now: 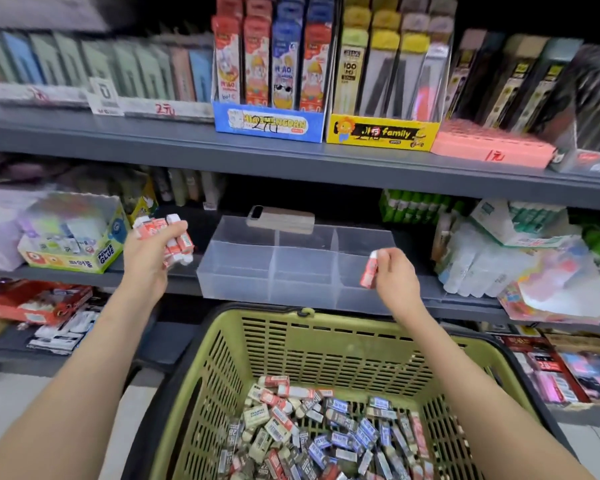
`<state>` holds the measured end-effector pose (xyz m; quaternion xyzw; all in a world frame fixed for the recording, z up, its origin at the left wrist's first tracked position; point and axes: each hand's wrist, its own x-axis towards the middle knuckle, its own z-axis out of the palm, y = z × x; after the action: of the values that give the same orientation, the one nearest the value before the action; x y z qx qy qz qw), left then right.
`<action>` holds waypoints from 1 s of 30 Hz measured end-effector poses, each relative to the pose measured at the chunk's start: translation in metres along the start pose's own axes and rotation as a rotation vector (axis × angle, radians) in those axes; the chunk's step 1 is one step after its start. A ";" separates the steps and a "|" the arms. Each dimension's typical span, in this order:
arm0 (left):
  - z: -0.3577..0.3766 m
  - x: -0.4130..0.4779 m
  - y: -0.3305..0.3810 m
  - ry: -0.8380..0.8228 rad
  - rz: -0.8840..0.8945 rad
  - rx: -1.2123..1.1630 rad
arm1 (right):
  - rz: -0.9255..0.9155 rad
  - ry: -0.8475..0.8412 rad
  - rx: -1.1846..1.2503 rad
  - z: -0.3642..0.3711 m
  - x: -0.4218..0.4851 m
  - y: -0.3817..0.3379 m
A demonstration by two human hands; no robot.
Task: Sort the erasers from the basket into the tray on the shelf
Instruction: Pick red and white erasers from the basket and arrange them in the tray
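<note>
We recorded a grey shelf unit (pixel 291 157) spanning the whole view, with stationery packed on every level. On its upper level we noted a blue display box (pixel 269 124) and a yellow display box (pixel 381 133) standing side by side, both filled with upright packets.

Below the shelves and nearest to us stood a green slotted basket (pixel 257 317) with a dark rim. Its far edge lay just beneath the front lip of the middle level.

On that middle level, directly beyond the basket, we located the clear plastic tray (pixel 236 268). Thin walls divided it into compartments, three across. A flat phone-like object (pixel 281 218) lay at its rear edge. To the left of the tray, on the same level, we identified a glue carton (pixel 73 251).

Both bare forearms reached up from the lower corners, one on each side of the basket. The left hand (pixel 146 251) was raised just left of the tray, its fingers curled round a bunch of red erasers (pixel 179 237). The right hand (pixel 395 275) was raised at the tray's right end, pinching a single red eraser (pixel 369 271) between thumb and fingertips. That eraser hung upright in line with the rightmost compartments; we could not tell whether it touched the tray wall.

The loose erasers (pixel 309 427) covered the basket floor in a mixed heap of red, blue, and pale sleeves
</note>
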<state>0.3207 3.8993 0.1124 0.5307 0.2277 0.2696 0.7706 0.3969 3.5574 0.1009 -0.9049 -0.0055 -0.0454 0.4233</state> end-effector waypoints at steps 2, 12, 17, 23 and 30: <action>0.003 0.005 -0.007 0.005 -0.081 -0.051 | -0.017 0.002 0.050 -0.016 -0.001 0.010; 0.048 -0.010 -0.034 -0.146 -0.325 -0.134 | -0.058 -0.075 0.451 -0.022 0.008 -0.037; 0.051 -0.019 -0.037 -0.167 -0.388 -0.167 | 0.060 -0.300 0.496 0.061 0.027 -0.100; 0.058 -0.014 -0.035 -0.159 -0.414 -0.263 | 0.127 -0.438 0.125 0.118 0.051 -0.111; 0.055 -0.013 -0.043 -0.142 -0.428 -0.365 | 0.239 -0.578 0.017 0.136 0.062 -0.111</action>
<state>0.3533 3.8402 0.0912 0.3408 0.2279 0.0994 0.9067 0.4636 3.7310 0.1050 -0.8710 -0.0196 0.2638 0.4140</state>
